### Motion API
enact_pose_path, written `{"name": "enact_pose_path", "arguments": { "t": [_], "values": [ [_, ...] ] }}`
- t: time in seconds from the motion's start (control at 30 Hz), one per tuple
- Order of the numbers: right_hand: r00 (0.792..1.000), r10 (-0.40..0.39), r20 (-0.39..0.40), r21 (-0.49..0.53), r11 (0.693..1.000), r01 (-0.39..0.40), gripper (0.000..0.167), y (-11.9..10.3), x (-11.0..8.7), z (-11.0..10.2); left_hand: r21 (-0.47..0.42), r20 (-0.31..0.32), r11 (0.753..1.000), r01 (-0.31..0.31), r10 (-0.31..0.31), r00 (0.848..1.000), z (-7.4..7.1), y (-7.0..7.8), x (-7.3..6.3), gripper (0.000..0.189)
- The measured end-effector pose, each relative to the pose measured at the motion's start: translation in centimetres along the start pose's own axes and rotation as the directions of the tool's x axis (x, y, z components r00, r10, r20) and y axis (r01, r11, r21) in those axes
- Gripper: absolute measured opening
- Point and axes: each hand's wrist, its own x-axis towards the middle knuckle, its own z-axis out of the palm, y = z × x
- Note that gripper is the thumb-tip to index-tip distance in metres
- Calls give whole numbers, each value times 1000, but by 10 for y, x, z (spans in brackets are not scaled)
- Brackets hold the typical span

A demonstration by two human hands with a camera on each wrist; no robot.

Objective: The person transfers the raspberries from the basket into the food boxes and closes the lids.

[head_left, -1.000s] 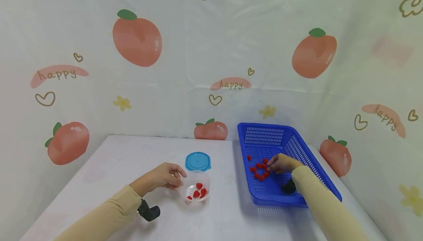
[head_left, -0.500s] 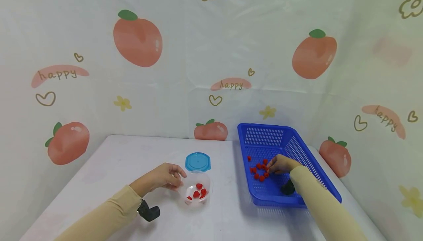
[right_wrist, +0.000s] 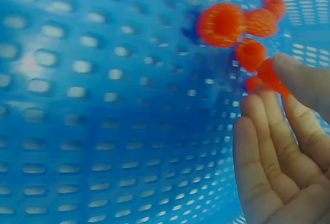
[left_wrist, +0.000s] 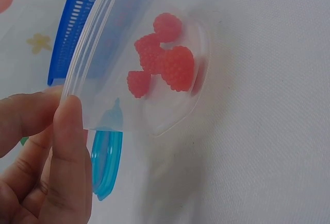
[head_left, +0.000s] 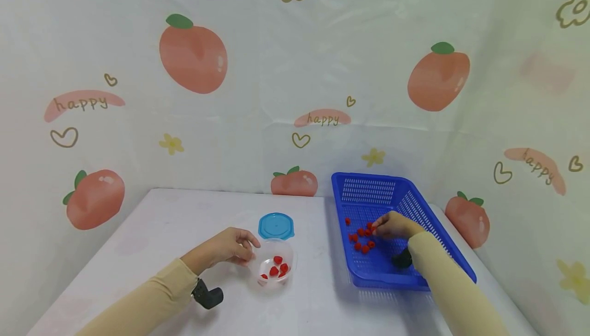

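My left hand [head_left: 234, 245] pinches the rim of a clear plastic container [left_wrist: 103, 100] between thumb and fingers. The container stands on the table with several red raspberries [left_wrist: 178, 68] at its bottom. Over on the right, my right hand [head_left: 394, 225] reaches into a blue slotted basket [head_left: 375, 279]. In the right wrist view, its thumb and fingertips pinch a raspberry [right_wrist: 271, 75], partly hidden by the thumb. Several loose raspberries [head_left: 361, 232] lie on the basket floor beside these fingertips.
A blue lid [head_left: 276, 225] lies flat on the white table [head_left: 318, 254], just behind the container. Black wrist cameras hang below both sleeves, the right one [head_left: 402, 260] inside the basket. A printed cloth wall [head_left: 239, 146] rises behind the table.
My right hand has shifted slightly up and away in the basket, drawing a raspberry off the group. My left hand and the container have stayed in place.
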Motion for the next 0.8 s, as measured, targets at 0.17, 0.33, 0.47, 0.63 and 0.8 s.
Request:
{"name": "enact_pose_path", "arguments": {
  "t": [0.17,0.33,0.47,0.63,0.8],
  "values": [
    [998,-51,-41,97,994,55,25,2,2,-4,-6,0,1000,-3,3,1000,0,-1,1,26],
    [993,-103,-66,193,975,114,31,0,0,-10,-9,-1,1000,-6,6,1000,0,-1,1,26],
    [987,-140,-78,251,955,155,36,-5,-5,-13,-4,-3,1000,-4,4,1000,1,-2,2,26],
    [977,-188,-97,346,914,210,43,-14,-9,-15,-3,2,1000,-8,8,1000,0,-1,2,27],
    [962,-248,-116,429,861,273,50,-22,-12,-17,-3,11,1000,-15,15,1000,-1,-1,1,27]
  ]
}}
